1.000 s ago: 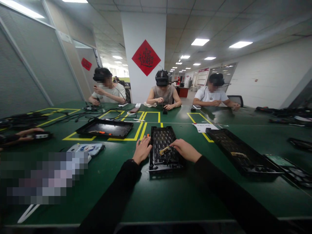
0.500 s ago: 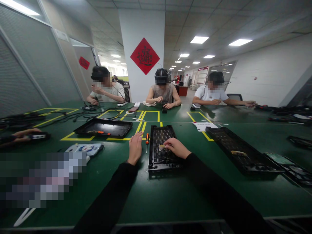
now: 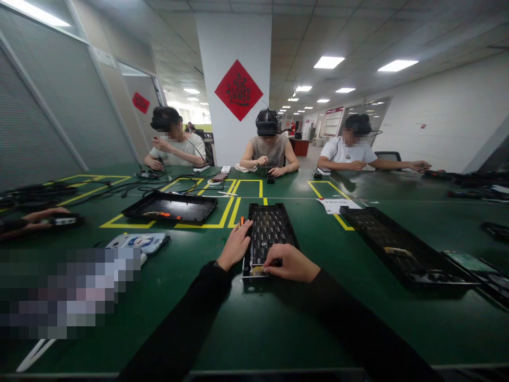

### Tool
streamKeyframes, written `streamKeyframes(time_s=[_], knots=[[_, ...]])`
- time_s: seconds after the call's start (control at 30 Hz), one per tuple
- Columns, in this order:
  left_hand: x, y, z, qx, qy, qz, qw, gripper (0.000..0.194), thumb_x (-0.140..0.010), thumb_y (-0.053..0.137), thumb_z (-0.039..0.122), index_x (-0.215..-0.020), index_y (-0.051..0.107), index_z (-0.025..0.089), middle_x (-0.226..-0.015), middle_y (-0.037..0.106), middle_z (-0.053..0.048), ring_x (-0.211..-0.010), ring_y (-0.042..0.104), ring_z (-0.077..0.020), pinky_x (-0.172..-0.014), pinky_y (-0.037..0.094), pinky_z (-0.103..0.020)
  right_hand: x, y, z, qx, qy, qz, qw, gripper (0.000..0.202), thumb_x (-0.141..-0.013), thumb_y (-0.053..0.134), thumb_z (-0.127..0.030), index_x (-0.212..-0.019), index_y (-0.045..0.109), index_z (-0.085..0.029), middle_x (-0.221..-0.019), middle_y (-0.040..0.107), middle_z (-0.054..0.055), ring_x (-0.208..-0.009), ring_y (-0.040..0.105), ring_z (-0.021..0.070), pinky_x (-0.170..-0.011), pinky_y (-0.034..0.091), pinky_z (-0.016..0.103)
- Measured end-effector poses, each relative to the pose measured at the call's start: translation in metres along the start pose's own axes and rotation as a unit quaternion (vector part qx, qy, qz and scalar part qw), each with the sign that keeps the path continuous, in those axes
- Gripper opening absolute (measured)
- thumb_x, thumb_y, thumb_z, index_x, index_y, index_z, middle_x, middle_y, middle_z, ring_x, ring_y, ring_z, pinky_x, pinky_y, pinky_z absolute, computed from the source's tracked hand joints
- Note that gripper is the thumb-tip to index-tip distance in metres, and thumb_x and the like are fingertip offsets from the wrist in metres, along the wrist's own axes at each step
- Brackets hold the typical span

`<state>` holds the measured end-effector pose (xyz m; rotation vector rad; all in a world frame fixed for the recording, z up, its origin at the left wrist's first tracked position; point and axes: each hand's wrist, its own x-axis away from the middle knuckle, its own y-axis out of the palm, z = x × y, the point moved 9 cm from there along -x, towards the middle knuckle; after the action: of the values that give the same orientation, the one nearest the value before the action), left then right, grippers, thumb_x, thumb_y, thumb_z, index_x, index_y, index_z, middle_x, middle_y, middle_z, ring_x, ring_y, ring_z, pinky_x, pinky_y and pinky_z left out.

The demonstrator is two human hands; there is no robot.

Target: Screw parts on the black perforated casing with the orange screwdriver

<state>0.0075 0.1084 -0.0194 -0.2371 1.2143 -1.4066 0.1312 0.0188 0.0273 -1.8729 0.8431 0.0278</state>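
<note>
In front of me a black rectangular casing point(image 3: 274, 231) lies on the green table, with rows of small pegs inside. My right hand point(image 3: 292, 263) pinches a small yellowish strip point(image 3: 257, 270) at the casing's near end. Along the left rim rests my left hand point(image 3: 235, 245), its fingers stretched out and no object visible in it. That hand partly covers a screwdriver point(image 3: 242, 220); only some of its orange handle shows.
A second black casing point(image 3: 401, 241), with a yellowish piece inside, lies to the right. Back left is a black tray point(image 3: 170, 204) with orange-handled tools. A blue-white case point(image 3: 139, 242) lies left. Three people sit opposite; another person's hand point(image 3: 43, 216) shows at far left.
My right hand has brought the yellowish strip from the middle of the casing to its near end. My left hand has shifted right onto the casing's left rim, over the screwdriver.
</note>
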Motion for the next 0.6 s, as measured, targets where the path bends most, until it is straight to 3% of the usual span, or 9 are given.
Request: streamKeyframes(time_s=[0.6], knots=[[-0.001, 0.003, -0.012, 0.04, -0.014, 0.03, 0.999, 0.051, -0.078, 0.035, 0.015, -0.129, 0.041, 0.013, -0.14, 0.038, -0.01, -0.131, 0.031, -0.0181, -0.111, 0.023, -0.04, 0.002, 0.006, 0.012, 0.009, 0.024, -0.034, 0.999, 0.015, -0.075, 0.064, -0.029, -0.079, 0.07, -0.015, -0.075, 0.067, 0.004, -0.069, 0.058, 0.0125, -0.064, 0.042, 0.023]])
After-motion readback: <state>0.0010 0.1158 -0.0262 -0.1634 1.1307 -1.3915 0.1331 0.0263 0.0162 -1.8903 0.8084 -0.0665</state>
